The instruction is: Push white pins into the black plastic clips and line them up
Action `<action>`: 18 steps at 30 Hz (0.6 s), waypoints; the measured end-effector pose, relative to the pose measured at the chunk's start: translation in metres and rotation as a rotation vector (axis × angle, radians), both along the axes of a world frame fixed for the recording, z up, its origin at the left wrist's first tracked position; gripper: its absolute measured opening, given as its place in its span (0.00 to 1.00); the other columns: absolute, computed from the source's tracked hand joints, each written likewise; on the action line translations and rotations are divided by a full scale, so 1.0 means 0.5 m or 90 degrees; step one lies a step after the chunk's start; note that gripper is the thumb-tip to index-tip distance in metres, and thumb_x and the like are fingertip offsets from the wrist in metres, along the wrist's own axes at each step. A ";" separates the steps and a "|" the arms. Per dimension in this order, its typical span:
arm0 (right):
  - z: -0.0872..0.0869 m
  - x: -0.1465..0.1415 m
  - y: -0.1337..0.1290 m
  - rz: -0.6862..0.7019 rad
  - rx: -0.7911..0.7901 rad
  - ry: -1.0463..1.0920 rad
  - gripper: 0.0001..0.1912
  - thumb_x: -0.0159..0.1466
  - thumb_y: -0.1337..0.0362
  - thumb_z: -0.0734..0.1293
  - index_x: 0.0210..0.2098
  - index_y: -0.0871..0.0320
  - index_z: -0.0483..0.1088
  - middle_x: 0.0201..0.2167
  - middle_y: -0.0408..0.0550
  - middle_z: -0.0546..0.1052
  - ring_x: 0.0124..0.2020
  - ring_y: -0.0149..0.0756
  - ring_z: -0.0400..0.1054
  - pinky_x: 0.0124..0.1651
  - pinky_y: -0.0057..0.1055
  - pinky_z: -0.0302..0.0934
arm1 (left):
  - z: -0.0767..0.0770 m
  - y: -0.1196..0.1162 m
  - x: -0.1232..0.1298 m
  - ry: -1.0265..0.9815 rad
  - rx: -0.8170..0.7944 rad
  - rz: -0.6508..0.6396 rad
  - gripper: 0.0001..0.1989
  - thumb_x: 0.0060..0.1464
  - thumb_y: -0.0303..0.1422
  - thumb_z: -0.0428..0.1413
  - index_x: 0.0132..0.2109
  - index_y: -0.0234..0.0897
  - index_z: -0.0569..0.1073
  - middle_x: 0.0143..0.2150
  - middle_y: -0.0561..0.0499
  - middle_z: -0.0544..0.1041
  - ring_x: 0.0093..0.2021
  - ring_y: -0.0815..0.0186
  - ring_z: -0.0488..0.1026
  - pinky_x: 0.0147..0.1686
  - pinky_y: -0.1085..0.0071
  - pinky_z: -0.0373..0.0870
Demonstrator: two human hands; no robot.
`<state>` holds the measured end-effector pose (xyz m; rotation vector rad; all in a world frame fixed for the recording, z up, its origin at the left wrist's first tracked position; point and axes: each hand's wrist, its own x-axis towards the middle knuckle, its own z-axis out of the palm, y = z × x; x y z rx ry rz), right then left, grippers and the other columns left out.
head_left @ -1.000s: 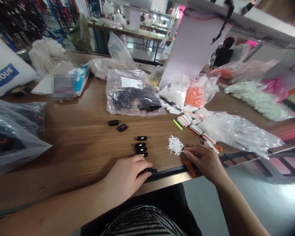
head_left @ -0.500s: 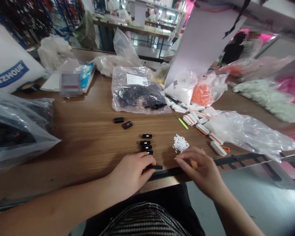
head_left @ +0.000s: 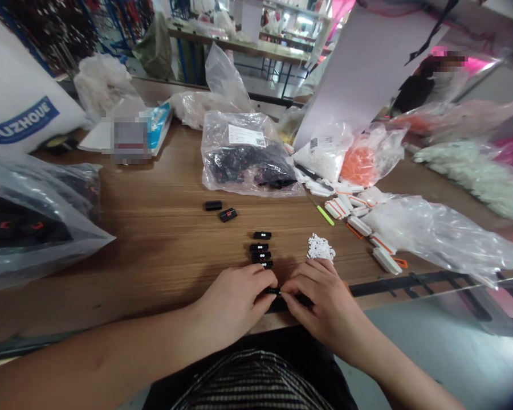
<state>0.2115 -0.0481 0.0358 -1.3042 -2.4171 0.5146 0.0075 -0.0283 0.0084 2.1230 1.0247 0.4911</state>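
My left hand point(head_left: 233, 302) rests at the table's front edge, its fingers around a black plastic connector point(head_left: 274, 291). My right hand point(head_left: 318, 302) comes in from the other side and pinches that connector's end, though anything tiny between the fingertips is hidden. Just beyond my hands lies a small heap of white plastic pins point(head_left: 320, 247). A short row of black connectors point(head_left: 260, 247) stands above my left fingers, and two more black connectors point(head_left: 220, 209) lie farther up the wooden table point(head_left: 154, 256).
A clear bag of black parts point(head_left: 248, 159) lies behind the row, with white and orange parts point(head_left: 350, 210) to the right. A bulging bag of dark parts point(head_left: 29, 222) sits at the left. A person point(head_left: 414, 91) works in the background.
My right hand has moved left from beside the white pins to the connector at the table edge, so both hands now meet there. The whole view has shifted slightly.
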 end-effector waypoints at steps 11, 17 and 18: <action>0.001 0.001 -0.008 0.013 0.110 -0.038 0.08 0.66 0.68 0.66 0.41 0.52 0.76 0.32 0.43 0.78 0.36 0.37 0.69 0.50 0.43 0.55 | 0.007 0.003 0.001 0.017 -0.007 0.012 0.04 0.58 0.26 0.56 0.37 0.38 0.75 0.34 0.53 0.75 0.31 0.66 0.72 0.32 0.70 0.68; -0.012 -0.012 -0.026 0.031 0.194 -0.080 0.08 0.64 0.70 0.66 0.38 0.55 0.77 0.31 0.46 0.77 0.34 0.39 0.66 0.47 0.43 0.55 | 0.007 0.002 0.002 0.014 -0.005 0.012 0.05 0.57 0.23 0.56 0.37 0.38 0.74 0.35 0.53 0.75 0.32 0.66 0.72 0.33 0.70 0.69; -0.014 -0.013 -0.028 0.028 0.190 -0.067 0.08 0.65 0.69 0.66 0.38 0.54 0.77 0.31 0.46 0.77 0.34 0.39 0.67 0.46 0.43 0.55 | 0.008 0.002 0.002 0.016 -0.005 0.013 0.05 0.57 0.23 0.56 0.36 0.38 0.74 0.35 0.53 0.75 0.32 0.66 0.72 0.33 0.70 0.68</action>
